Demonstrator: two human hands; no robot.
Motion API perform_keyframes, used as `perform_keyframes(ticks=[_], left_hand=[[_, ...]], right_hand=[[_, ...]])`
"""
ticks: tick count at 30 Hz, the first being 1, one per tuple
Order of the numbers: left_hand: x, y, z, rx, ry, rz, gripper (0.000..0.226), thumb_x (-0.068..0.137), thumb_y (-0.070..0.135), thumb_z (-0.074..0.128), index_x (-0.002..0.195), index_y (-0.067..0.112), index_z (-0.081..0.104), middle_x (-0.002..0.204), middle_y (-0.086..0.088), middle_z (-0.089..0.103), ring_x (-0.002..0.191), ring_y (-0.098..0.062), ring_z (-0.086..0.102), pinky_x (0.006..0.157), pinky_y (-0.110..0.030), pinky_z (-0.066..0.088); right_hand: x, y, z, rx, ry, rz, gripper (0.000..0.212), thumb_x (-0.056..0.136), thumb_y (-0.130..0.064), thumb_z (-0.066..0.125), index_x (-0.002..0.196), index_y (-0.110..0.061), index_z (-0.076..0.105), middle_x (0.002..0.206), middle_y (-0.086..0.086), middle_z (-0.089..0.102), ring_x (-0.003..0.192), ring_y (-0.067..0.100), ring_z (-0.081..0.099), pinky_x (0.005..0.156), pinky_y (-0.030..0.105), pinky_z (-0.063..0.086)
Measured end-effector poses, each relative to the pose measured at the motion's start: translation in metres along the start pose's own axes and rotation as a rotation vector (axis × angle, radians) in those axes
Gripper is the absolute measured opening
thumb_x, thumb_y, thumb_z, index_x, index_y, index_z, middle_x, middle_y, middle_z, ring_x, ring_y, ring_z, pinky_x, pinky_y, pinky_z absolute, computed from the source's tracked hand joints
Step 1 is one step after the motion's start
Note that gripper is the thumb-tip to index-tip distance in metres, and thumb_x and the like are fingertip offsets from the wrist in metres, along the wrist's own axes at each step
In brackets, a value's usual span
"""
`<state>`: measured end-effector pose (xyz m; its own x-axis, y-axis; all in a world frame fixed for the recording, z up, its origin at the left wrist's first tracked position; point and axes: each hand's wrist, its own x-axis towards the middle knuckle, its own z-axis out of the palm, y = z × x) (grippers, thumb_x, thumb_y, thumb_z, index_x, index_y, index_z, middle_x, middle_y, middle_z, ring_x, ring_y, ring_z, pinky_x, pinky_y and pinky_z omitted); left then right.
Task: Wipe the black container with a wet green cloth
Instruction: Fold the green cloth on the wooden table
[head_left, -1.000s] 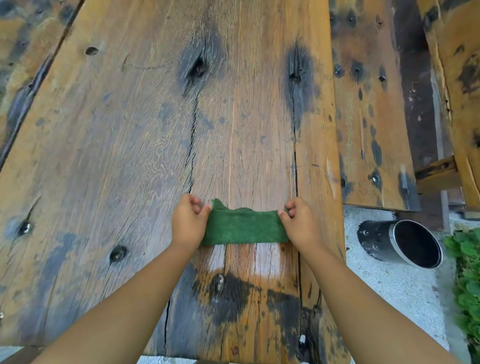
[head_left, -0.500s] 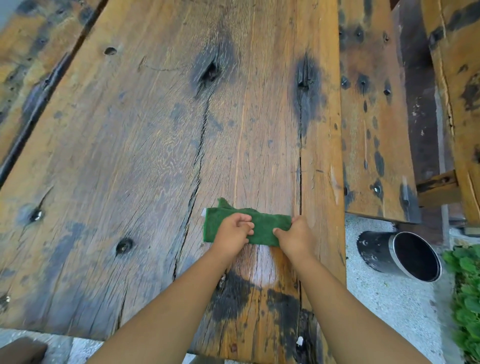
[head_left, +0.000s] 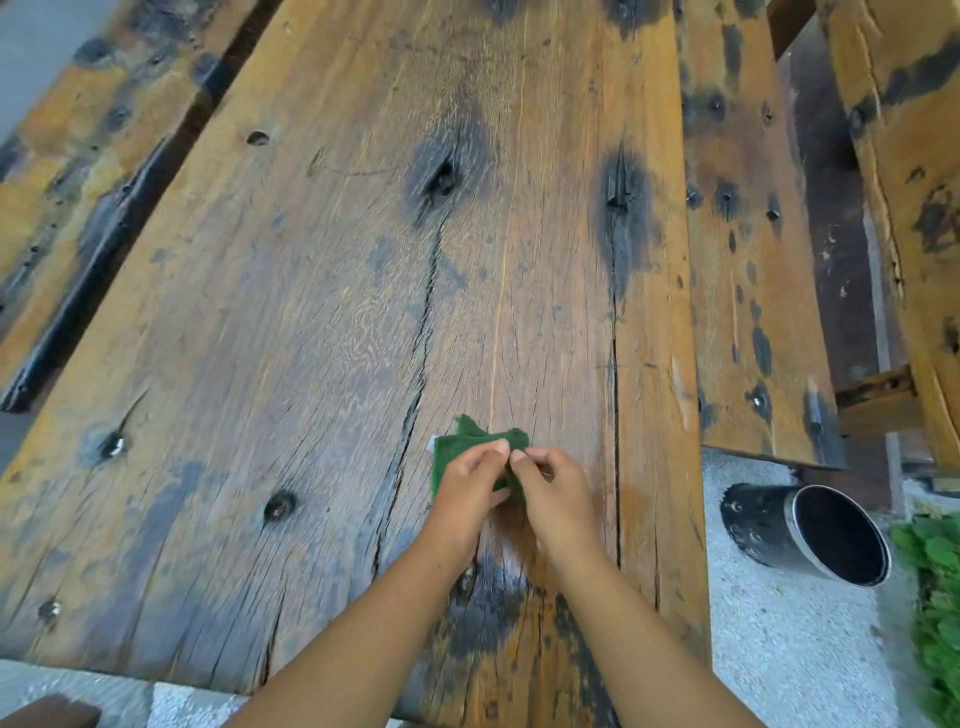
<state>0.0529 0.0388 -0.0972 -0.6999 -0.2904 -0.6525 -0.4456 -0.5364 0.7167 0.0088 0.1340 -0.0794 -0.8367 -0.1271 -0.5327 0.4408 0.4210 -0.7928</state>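
Now my left hand (head_left: 470, 480) and right hand (head_left: 553, 488) pinch the green cloth (head_left: 467, 441) together, seemingly folding it; next, reach for the black container (head_left: 800, 530).

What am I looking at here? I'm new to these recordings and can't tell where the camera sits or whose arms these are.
There is no machine here. A person wears one wide-angle camera on the head, looking forward and down, so the two bare arms coming in from the bottom are their own. The left hand and right hand meet over a green cloth and pinch it between them, as if folding it, on a weathered wooden table. Nothing else lies on the table. To the right, down on the pale ground, a black container lies on its side with its open mouth facing right. It is untouched for now. Green leaves show at the right edge.
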Motion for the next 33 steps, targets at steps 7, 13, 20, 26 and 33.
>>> perform_keyframes(ticks=[7, 13, 20, 26, 33], left_hand=[[0.016, -0.005, -0.043, 0.064, 0.117, 0.028, 0.022, 0.089, -0.001, 0.072, 0.108, 0.008, 0.067, 0.106, -0.018, 0.076, 0.103, -0.036, 0.073, 0.093, -0.046, 0.059], [0.035, -0.006, -0.064, 0.481, 0.265, 0.106, 0.017, 0.088, 0.005, 0.071, 0.099, 0.017, 0.066, 0.097, -0.007, 0.074, 0.092, -0.027, 0.072, 0.086, -0.047, 0.06], [0.042, -0.006, -0.077, 0.836, 0.258, 0.185, 0.021, 0.086, 0.021, 0.077, 0.1, 0.011, 0.065, 0.097, -0.008, 0.061, 0.086, -0.023, 0.058, 0.072, -0.035, 0.049], [0.046, 0.0, -0.081, 0.866, 0.228, 0.168, 0.024, 0.086, 0.02, 0.076, 0.102, 0.012, 0.061, 0.095, -0.006, 0.059, 0.082, -0.023, 0.058, 0.069, -0.035, 0.05], [0.03, 0.016, -0.078, 0.985, 0.246, 0.508, 0.02, 0.093, 0.0, 0.059, 0.11, 0.008, 0.065, 0.111, -0.001, 0.055, 0.105, -0.021, 0.058, 0.096, -0.035, 0.05]], right_hand=[[-0.003, 0.004, 0.025, 0.255, -0.137, 0.165, 0.024, 0.103, -0.009, 0.048, 0.112, -0.019, 0.069, 0.117, 0.001, 0.07, 0.108, 0.014, 0.067, 0.087, 0.033, 0.059], [0.026, 0.002, 0.017, 0.299, -0.073, 0.23, 0.018, 0.102, -0.004, 0.05, 0.11, -0.009, 0.065, 0.106, 0.012, 0.074, 0.083, 0.019, 0.073, 0.067, 0.026, 0.061], [0.046, 0.014, 0.012, 0.27, -0.137, 0.292, 0.02, 0.103, -0.005, 0.049, 0.112, -0.006, 0.066, 0.1, 0.012, 0.077, 0.082, 0.019, 0.077, 0.068, 0.027, 0.061], [0.052, 0.014, 0.012, 0.201, -0.093, 0.264, 0.018, 0.101, -0.005, 0.05, 0.105, -0.01, 0.067, 0.092, 0.009, 0.076, 0.074, 0.016, 0.073, 0.063, 0.026, 0.06], [0.053, 0.024, 0.013, -0.248, 0.036, 0.077, 0.008, 0.095, -0.011, 0.062, 0.102, -0.015, 0.064, 0.094, 0.0, 0.069, 0.088, 0.017, 0.066, 0.065, 0.022, 0.047]])
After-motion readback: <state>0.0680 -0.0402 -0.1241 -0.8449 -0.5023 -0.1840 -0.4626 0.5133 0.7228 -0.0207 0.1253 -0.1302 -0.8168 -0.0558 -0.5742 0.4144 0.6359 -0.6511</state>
